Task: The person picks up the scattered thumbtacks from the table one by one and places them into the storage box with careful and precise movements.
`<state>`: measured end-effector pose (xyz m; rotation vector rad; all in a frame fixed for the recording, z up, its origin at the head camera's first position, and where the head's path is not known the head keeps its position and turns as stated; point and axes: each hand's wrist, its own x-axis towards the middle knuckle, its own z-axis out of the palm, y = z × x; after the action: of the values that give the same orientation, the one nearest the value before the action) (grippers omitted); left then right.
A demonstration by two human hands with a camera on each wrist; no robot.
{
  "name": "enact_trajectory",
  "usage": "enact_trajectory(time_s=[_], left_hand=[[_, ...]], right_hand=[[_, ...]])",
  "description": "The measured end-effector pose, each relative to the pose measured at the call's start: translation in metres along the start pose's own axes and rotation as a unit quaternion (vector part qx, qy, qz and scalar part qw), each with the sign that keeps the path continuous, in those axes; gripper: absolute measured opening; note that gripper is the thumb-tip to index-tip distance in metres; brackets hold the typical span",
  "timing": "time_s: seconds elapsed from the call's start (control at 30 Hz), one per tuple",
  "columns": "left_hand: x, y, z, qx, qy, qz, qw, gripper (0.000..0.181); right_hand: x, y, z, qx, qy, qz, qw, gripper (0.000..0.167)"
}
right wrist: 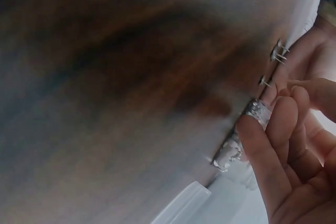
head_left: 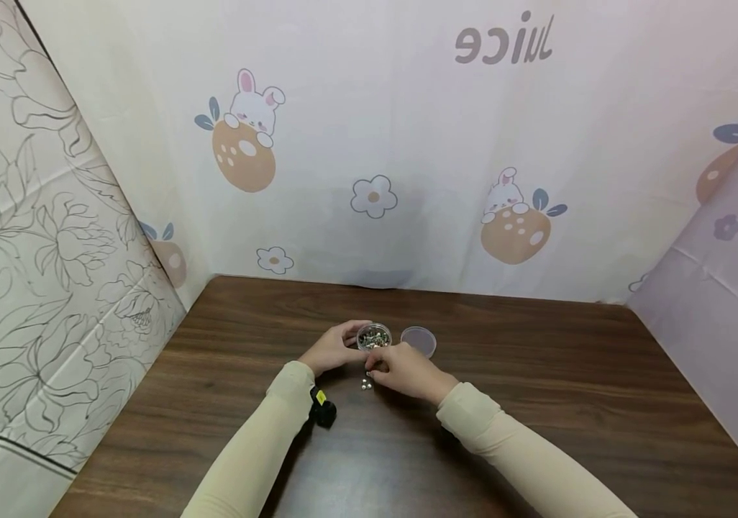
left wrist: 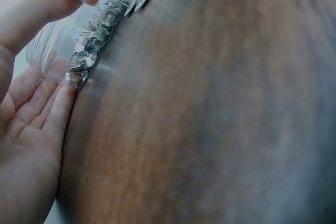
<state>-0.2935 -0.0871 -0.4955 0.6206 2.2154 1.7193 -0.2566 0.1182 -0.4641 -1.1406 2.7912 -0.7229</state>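
A small round clear container point(head_left: 374, 333) full of silver thumbtacks point(left wrist: 94, 43) stands on the brown table. My left hand point(head_left: 336, 350) holds it from the left, the fingers curved round its side. Right in front of the container, my right hand point(head_left: 404, 370) brings its thumb and index finger together low over the table. Anything between those fingertips is hidden or too small to make out. Several loose thumbtacks point(head_left: 366, 385) lie near these fingertips, points up in the right wrist view. The round translucent lid point(head_left: 418, 341) lies flat just right of the container.
Dark wood grain marks the table point(head_left: 537, 403). A patterned curtain point(head_left: 375, 144) rises behind its far edge, and a flower-print sheet point(head_left: 52, 237) hangs at the left. A black device with a yellow mark point(head_left: 324, 409) sits beside the left wrist.
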Motion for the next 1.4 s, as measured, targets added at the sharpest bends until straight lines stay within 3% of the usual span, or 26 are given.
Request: enact_trajectory(time_s=[0.3, 0.93, 1.2, 1.4], left_hand=[[0.008, -0.016, -0.002, 0.014, 0.007, -0.008, 0.9998, 0.064], [0.007, -0.017, -0.001, 0.006, 0.004, -0.008, 0.9999, 0.065], [-0.003, 0.008, 0.000, -0.019, -0.003, -0.002, 0.9998, 0.067], [-0.006, 0.012, -0.001, -0.018, -0.005, -0.006, 0.9998, 0.067]], right_hand=[[0.001, -0.001, 0.005, -0.030, -0.014, 0.010, 0.9994, 0.009], [0.003, 0.001, 0.007, -0.049, -0.016, 0.017, 0.9985, 0.009], [0.003, -0.001, 0.006, -0.063, -0.025, 0.031, 0.9973, 0.013], [0.002, -0.001, 0.005, -0.042, -0.033, 0.038, 0.9978, 0.016]])
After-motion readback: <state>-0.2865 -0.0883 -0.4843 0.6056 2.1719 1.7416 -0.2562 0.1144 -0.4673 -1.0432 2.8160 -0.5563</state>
